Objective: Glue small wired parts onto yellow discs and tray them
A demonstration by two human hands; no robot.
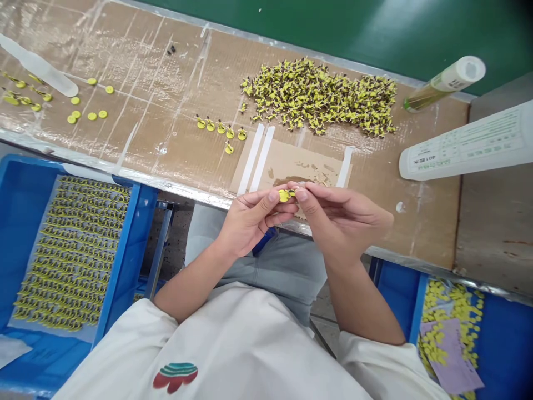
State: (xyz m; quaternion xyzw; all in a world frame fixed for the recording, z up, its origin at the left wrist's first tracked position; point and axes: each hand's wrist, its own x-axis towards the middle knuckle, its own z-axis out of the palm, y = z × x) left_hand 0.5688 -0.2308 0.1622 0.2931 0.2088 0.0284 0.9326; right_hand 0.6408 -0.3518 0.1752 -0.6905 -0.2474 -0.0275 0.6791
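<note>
Near the table's front edge, my left hand [254, 218] pinches a round yellow disc [284, 195] between thumb and fingers. Against its right side, my right hand [339, 216] holds a small yellow and dark figure [292, 193] with thumb and forefinger. Disc and figure appear to touch; the fingers partly cover both. Just behind the hands is a taped cardboard sheet [287, 158] with wet-looking brown spots. Several small figures on yellow discs [220, 127] stand to the left of this sheet. A large pile of yellow and dark figures [320, 97] lies behind it.
Loose yellow discs [92, 116] and a white strip-like tool [50, 72] lie at the left. Two bottles [462, 144] [445, 83] stand at the right. A blue crate [112, 266] at lower left holds rows of figures; a lower-right blue bin [499, 344] holds yellow discs.
</note>
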